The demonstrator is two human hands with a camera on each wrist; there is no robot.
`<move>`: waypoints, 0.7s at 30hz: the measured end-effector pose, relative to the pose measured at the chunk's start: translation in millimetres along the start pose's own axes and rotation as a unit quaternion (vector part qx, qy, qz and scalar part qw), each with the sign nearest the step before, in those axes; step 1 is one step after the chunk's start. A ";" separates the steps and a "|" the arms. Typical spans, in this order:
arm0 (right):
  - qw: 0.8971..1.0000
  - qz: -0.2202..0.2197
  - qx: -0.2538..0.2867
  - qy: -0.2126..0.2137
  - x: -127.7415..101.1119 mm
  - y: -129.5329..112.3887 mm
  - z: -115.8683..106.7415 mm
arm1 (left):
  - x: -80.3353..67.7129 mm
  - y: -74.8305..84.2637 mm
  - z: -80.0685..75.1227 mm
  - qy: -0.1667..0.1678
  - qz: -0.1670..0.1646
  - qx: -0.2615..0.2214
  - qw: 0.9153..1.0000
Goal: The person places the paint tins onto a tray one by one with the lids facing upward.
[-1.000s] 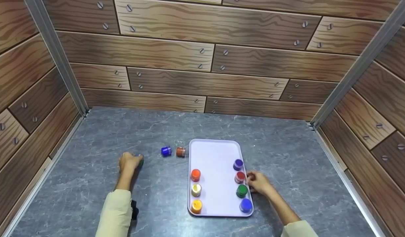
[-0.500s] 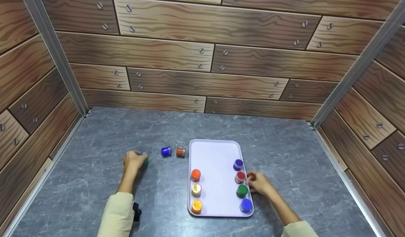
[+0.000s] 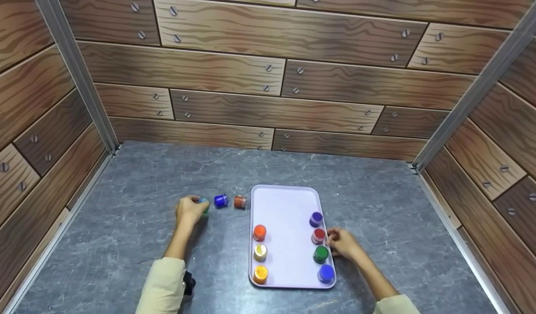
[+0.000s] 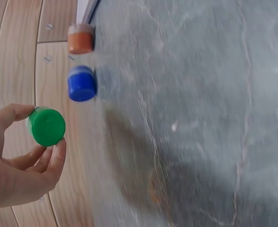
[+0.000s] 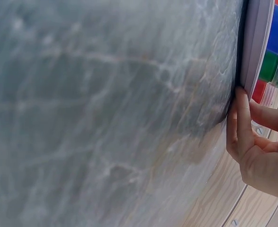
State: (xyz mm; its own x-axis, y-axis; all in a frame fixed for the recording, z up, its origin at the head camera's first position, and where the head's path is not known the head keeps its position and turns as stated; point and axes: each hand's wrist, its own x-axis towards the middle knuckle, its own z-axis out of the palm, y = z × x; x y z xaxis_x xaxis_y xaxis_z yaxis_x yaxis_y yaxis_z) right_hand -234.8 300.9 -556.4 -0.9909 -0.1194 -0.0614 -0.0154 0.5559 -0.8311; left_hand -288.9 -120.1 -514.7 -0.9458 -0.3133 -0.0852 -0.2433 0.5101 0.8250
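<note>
A small paint jar with a green end (image 4: 46,126) is pinched between the thumb and fingers of my left hand (image 3: 189,210), raised above the table left of the tray. In the head view, that hand partly covers the jar. Just right of it, a blue paint jar (image 3: 220,200) and a brown-orange paint jar (image 3: 240,201) lie on their sides. My right hand (image 3: 344,242) grips the right rim of the pale lilac tray (image 3: 285,190), beside a red-lidded jar (image 3: 319,236). In the right wrist view, its fingertips (image 5: 241,94) meet the tray's edge.
Along the tray's left side stand orange (image 3: 259,232), pale yellow (image 3: 260,252) and yellow-orange (image 3: 261,274) jars. Purple (image 3: 315,219), green (image 3: 321,254) and blue (image 3: 326,273) ones stand along its right. Wood-patterned walls (image 3: 233,74) enclose the grey marbled table (image 3: 359,187).
My left hand has moved right with the green jar, closer to the blue jar lying on the table. The right hand stays at the tray's rim.
</note>
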 end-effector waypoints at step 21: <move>1.000 -0.004 0.010 0.002 -0.6 -0.2 1.2 | -14.4 22.0 30.6 0.006 0.058 -0.018 0.998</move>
State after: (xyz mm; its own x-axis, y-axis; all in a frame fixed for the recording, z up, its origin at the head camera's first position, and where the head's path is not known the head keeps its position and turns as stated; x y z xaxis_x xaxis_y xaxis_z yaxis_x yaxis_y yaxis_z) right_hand -234.1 299.8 -556.9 -0.9914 -0.1202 -0.0514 -0.0216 0.5387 -0.8422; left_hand -287.2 -79.9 -512.4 -0.9644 -0.2638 0.0182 -0.1245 0.5137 0.8489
